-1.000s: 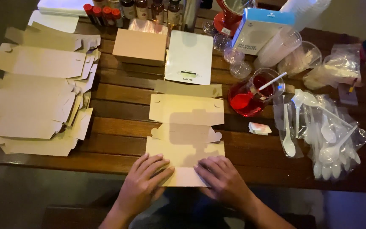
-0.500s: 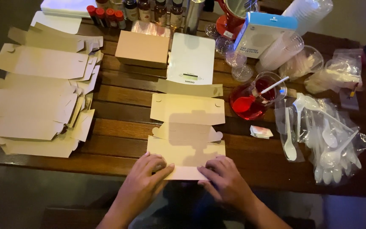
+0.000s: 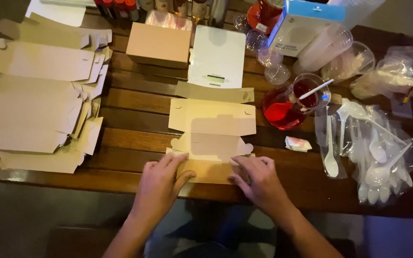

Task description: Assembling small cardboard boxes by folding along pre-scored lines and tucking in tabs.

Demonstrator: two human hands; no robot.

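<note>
While flat tan cardboard box blank lies on slatted wooden bench, left hand and right hand press near edge, fingers spread, gripping nothing.

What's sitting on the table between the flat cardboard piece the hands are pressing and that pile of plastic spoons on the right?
In the head view, a small crumpled wrapper lies on the bare wood between the flat cardboard blank and the bagged plastic spoons.
</note>
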